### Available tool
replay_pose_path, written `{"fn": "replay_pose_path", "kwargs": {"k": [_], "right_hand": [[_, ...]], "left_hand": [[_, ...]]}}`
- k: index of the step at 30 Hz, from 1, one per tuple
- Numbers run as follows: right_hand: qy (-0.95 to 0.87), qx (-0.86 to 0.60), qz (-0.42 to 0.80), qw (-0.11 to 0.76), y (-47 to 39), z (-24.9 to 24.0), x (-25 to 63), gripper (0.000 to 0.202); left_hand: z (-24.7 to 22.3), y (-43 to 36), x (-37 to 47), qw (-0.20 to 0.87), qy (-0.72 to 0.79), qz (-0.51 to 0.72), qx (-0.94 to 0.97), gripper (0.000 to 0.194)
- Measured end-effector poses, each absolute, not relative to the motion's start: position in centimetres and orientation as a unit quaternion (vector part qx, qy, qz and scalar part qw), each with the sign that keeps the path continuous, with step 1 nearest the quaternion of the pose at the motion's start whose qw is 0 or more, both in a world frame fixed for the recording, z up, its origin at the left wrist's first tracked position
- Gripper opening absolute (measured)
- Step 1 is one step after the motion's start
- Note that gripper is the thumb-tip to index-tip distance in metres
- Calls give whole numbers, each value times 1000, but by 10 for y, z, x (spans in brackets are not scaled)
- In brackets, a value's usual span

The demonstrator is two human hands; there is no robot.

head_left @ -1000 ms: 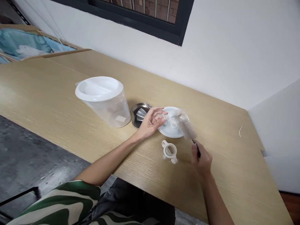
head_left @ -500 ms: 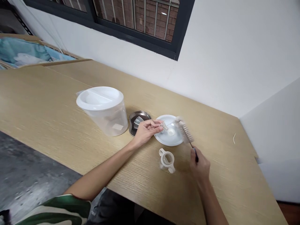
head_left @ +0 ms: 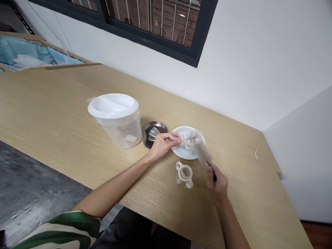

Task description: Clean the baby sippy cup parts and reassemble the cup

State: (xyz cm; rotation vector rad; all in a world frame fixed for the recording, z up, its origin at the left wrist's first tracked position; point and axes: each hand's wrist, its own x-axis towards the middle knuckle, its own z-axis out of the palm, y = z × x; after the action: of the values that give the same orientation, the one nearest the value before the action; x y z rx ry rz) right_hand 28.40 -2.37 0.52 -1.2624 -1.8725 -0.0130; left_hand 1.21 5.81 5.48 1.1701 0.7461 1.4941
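- Holding a small clear part (head_left: 183,139) pinched in your left hand (head_left: 163,144), you keep it just over the near-left rim of the white plate (head_left: 181,152), where it was half a second ago.
- Your right hand (head_left: 219,180) is clenched on the dark handle of the brush (head_left: 201,149); the grip looks the same as before.
- The change is in the brush: half a second ago its bristles stood off to the right of the part, above the plate's far side. Now the head has swung in and blurs against the part, so it appears to be touching it or just beside it.
- I judge from this that you are scrubbing the part in short strokes, with more strokes likely to go; whether it is clean cannot be told.
- The ring with two handles (head_left: 184,174) sits on the table (head_left: 64,114) between your hands, untouched.
- The steel dish (head_left: 153,134) with a clear piece in it lies left of the plate, and the lidded tub (head_left: 117,119) stands beyond it.
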Motion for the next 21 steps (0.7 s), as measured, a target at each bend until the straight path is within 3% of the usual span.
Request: {"fn": "replay_pose_path", "kwargs": {"k": [7, 14, 21], "right_hand": [[-705, -571, -40, 419, -23, 5, 287, 39], [-746, -538, -21, 393, -27, 6, 285, 39], [-615, -663, -33, 426, -20, 3, 299, 56]], "left_hand": [[54, 59, 11, 540, 301, 626, 476, 28], [62, 57, 8, 512, 305, 633, 494, 34], [104, 59, -47, 206, 302, 764, 531, 31]]}}
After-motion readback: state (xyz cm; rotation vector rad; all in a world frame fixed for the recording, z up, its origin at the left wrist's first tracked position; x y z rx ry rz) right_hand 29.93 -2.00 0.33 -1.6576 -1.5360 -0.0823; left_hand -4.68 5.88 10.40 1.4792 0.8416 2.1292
